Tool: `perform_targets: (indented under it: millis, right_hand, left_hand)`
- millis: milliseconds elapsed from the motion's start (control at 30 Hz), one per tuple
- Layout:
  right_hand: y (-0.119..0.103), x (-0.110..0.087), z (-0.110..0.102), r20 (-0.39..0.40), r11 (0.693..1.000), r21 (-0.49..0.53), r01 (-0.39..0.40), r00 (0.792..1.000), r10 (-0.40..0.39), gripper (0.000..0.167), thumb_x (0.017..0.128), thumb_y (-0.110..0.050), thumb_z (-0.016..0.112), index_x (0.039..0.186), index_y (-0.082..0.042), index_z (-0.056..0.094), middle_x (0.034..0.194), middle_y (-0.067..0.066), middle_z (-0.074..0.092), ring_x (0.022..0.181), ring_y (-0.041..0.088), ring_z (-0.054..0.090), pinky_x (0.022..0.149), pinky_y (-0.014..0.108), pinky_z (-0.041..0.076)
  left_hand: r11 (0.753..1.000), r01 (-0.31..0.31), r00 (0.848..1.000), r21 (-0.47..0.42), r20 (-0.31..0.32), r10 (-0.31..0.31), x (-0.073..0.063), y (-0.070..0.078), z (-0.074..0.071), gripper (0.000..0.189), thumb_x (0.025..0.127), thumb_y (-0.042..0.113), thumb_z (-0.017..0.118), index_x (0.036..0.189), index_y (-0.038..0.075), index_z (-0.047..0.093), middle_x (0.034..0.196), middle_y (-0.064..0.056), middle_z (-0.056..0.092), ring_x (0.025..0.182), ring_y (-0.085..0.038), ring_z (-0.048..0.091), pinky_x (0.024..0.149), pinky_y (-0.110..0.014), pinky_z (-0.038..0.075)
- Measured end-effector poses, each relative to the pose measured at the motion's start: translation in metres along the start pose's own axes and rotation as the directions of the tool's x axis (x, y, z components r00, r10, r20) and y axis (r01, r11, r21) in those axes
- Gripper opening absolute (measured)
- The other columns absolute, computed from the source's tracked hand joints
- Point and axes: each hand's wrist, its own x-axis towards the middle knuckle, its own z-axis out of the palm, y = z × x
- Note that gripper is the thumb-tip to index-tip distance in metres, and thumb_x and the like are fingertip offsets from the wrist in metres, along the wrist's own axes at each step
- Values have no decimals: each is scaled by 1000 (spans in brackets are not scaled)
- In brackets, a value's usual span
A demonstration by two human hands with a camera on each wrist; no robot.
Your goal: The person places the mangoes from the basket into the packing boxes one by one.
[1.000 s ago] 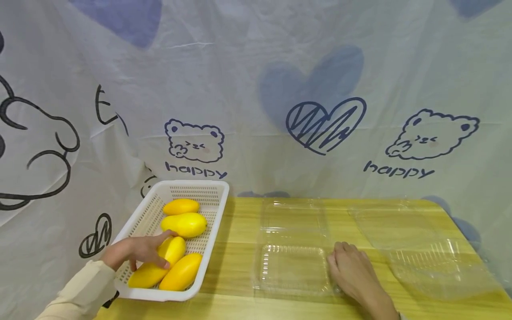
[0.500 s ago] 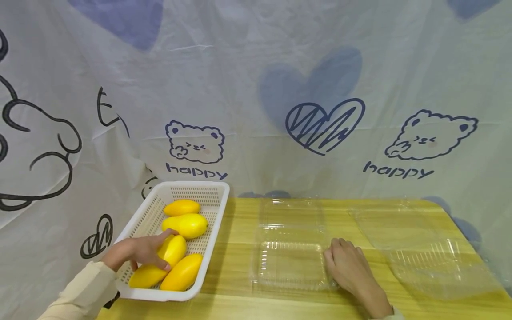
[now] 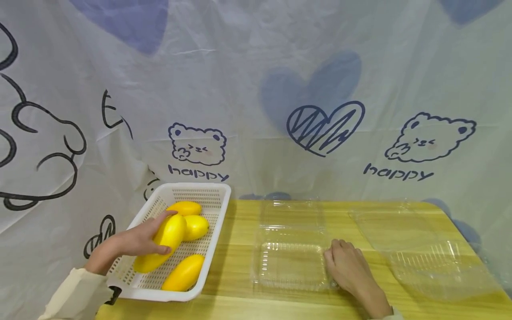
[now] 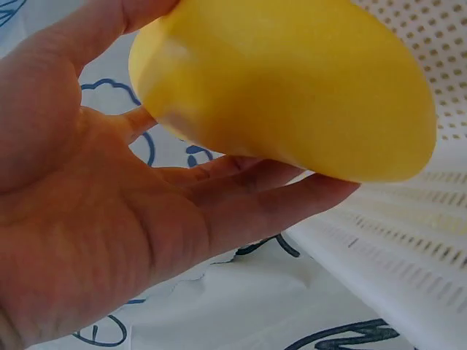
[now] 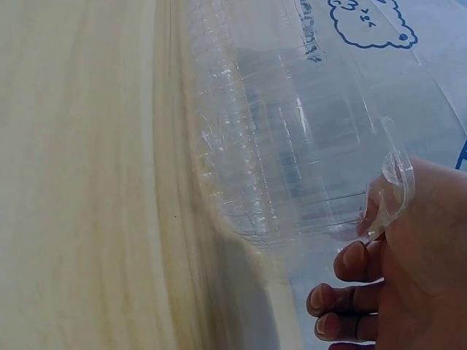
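Note:
My left hand (image 3: 138,240) grips a yellow mango (image 3: 171,235), holding it over the white basket (image 3: 218,222). In the left wrist view, thumb and fingers lie around this mango (image 4: 292,87), with the basket wall behind it. Below it in the basket lies another mango (image 3: 185,273); two more, a mango (image 3: 197,227) and a mango (image 3: 188,207), lie at the back, partly covered. My right hand (image 3: 351,269) pinches the right edge of an open clear plastic clamshell container (image 3: 294,266). The right wrist view shows the rim of this container (image 5: 292,138) between thumb and fingers.
Another clear plastic container (image 3: 436,262) lies open at the right of the yellow wood-grain table (image 3: 236,302). A white printed cloth (image 3: 256,89) hangs behind the table and along the left side.
My left hand has lifted the mango off the basket floor, moving it slightly up and away, so it now overlaps the back mangoes. My right hand stays at the container's edge.

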Motion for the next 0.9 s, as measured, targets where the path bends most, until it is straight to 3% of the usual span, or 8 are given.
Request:
perform_targets:
  millis: [167,367,500,767,900]
  right_hand:
    - [1,1,-1,2,1000,4,3,1000,-3,29,104,-15,42,76,-13,46,71,1,44,70,20,42,68,37,39]
    - [3,1,-2,-7,1000,27,15,1000,-14,31,105,-13,41,74,-13,46,70,1,43,69,19,42,69,38,41]
    - [2,2,-3,-2,999,39,14,1000,-14,30,105,-14,41,75,-13,46,71,2,43,70,19,42,70,38,41]
    - [2,3,-3,-8,998,54,17,1000,-17,30,104,-11,41,75,-13,45,70,2,42,68,19,40,70,37,40]
    - [3,3,-2,-12,997,68,20,1000,-20,31,104,-11,42,74,-13,44,69,1,41,67,18,39,69,35,37]
  left_hand:
    - [994,-99,992,-37,-87,95,0,5,7,93,91,26,79,158,4,19,126,-21,53,102,-28,54,85,-49,52]
    - [976,-176,962,-131,-232,143,3,14,18,91,97,22,70,161,2,9,135,-26,47,104,-29,57,86,-47,52]
    - [967,-198,941,-158,-308,142,5,21,20,90,97,21,69,162,5,9,139,-28,43,105,-33,56,85,-49,53]
    - [957,-187,920,-220,-381,92,2,30,20,94,100,22,66,165,18,-1,150,-28,32,111,-39,53,88,-54,51]
    - [950,-214,892,-230,-443,94,2,37,23,92,101,20,63,166,21,-2,156,-27,28,116,-42,50,92,-59,48]
